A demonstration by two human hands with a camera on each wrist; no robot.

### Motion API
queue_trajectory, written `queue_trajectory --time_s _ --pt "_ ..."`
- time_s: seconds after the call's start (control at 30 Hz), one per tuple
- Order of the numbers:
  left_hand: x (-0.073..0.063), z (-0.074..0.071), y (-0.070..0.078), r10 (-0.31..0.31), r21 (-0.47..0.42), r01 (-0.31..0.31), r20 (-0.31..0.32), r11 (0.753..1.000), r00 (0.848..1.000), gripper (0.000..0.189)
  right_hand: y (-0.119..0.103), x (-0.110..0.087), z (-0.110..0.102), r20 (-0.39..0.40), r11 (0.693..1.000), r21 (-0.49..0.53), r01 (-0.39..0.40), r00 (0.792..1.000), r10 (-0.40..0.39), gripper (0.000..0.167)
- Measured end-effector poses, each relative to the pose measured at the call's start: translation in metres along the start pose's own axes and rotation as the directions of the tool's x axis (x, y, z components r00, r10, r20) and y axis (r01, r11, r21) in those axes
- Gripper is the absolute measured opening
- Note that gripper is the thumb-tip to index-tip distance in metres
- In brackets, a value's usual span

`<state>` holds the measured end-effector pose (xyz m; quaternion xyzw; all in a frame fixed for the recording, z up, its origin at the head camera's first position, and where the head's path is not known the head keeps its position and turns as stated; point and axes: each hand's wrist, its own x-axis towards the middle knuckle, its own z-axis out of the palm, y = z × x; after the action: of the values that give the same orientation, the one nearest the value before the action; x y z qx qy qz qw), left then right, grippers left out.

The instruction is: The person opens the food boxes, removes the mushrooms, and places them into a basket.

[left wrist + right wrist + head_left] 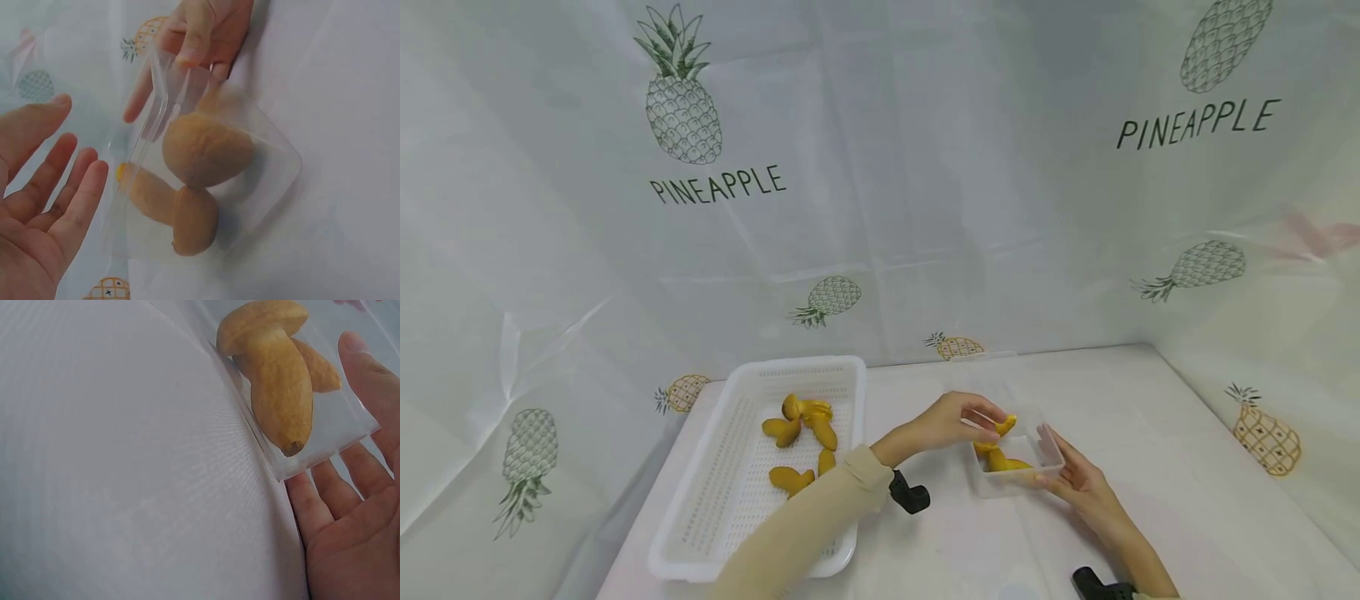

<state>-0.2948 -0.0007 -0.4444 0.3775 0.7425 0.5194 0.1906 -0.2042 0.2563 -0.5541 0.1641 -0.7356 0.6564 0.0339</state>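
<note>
A clear plastic box (1011, 483) stands on the table with several yellow-brown mushrooms (1000, 461) inside. My right hand (1086, 487) grips the box's right end, thumb on one side of the wall and fingers outside it, as the right wrist view shows. Above the box is my left hand (961, 419), near a mushroom piece (1006, 425). In the left wrist view the left hand's fingers (78, 209) are spread loosely with nothing between them, apart from the box. The mushroom (281, 387) nearest the right hand lies against the box wall.
A white perforated basket (700, 492) stands at the left, holding several more mushrooms (790, 479); the left forearm reaches across it. The box's clear lid (985, 379) lies folded back behind it. A pineapple-print sheet (910, 208) hangs along the table's back edge.
</note>
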Motion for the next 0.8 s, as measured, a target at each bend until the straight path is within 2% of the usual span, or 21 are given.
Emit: queue_trajectory --time_s 0.13,0.4,0.47,0.63,0.8 --pt "0.006 0.006 0.001 0.005 -0.002 -0.005 0.038 1.0 0.999 0.035 0.0 0.0 0.0 0.016 1.0 0.001 0.019 1.0 -0.019 0.076" --pt "0.019 0.013 -0.004 -0.019 -0.084 0.03 0.125 0.996 0.992 0.039 -0.004 0.001 0.002 0.001 1.0 -0.002 0.025 1.0 -0.025 0.076" --pt "0.02 0.014 -0.004 -0.03 -0.078 0.041 0.139 0.996 0.99 0.04 -0.004 0.001 0.002 0.002 1.0 0.0 0.027 1.0 -0.027 0.077" --pt "0.024 0.016 -0.005 -0.068 0.03 0.063 0.172 0.998 0.983 0.043 -0.001 0.001 0.001 0.011 0.999 0.006 0.031 0.999 -0.032 0.077" --pt "0.027 0.015 -0.006 -0.094 0.161 0.06 0.214 0.985 0.972 0.044 0.0 0.0 0.0 0.009 1.0 0.001 -0.013 1.0 0.013 0.077"
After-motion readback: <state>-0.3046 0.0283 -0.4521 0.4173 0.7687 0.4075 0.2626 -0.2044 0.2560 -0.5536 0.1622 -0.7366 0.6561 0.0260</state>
